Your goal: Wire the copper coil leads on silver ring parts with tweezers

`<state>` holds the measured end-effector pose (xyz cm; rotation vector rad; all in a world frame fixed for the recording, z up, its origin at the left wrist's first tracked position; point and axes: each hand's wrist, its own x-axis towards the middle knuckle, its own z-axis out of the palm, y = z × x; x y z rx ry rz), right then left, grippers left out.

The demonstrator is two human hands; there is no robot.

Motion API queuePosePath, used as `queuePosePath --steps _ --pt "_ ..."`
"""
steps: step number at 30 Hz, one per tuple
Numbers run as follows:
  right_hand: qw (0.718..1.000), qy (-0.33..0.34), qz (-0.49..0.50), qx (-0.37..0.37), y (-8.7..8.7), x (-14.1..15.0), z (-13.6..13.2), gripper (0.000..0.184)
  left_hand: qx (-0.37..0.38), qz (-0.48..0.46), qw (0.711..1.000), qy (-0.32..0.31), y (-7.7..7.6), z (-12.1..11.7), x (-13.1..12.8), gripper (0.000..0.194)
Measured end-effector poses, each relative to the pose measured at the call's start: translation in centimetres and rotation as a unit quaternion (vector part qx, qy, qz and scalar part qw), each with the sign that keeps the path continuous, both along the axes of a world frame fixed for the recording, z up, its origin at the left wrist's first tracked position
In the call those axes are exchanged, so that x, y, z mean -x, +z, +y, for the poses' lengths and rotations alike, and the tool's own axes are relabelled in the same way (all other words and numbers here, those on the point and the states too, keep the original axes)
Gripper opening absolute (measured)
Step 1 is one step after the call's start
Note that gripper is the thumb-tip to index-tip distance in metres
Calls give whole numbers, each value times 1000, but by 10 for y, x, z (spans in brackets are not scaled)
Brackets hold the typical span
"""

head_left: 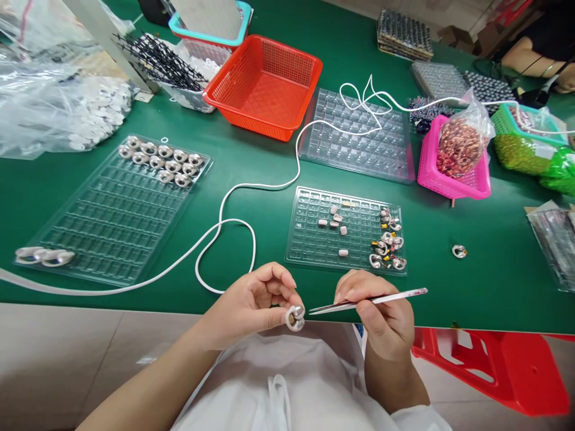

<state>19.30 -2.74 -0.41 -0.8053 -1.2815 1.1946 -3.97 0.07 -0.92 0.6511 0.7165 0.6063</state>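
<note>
At the table's front edge my left hand (263, 302) pinches a small, rounded silver-and-white earbud shell (295, 318) between thumb and fingers. My right hand (380, 311) is closed on metal tweezers (368, 301), whose tips point left and stop just short of the shell. Beyond my hands lies a clear compartment tray (309, 245) with several small pale blocks (343, 230) and, along its right side, several similar shells (387, 239) with coloured bits. One loose shell (459, 251) rests on the green table to the right.
Another clear tray (112, 209) at left holds silver shells (166, 163) in two groups. A white cable (220, 224) snakes across the table (251, 161). Behind are a red basket (260, 90), a clear tray (354, 140) and a pink basket (453, 188). A co-worker's arm (530, 57) shows far right.
</note>
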Motion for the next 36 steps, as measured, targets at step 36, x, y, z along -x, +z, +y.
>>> queuePosePath --steps 36 --pt "983 74 -165 -34 9 -4 8 18 -57 89 993 -48 4 -3 2 22"
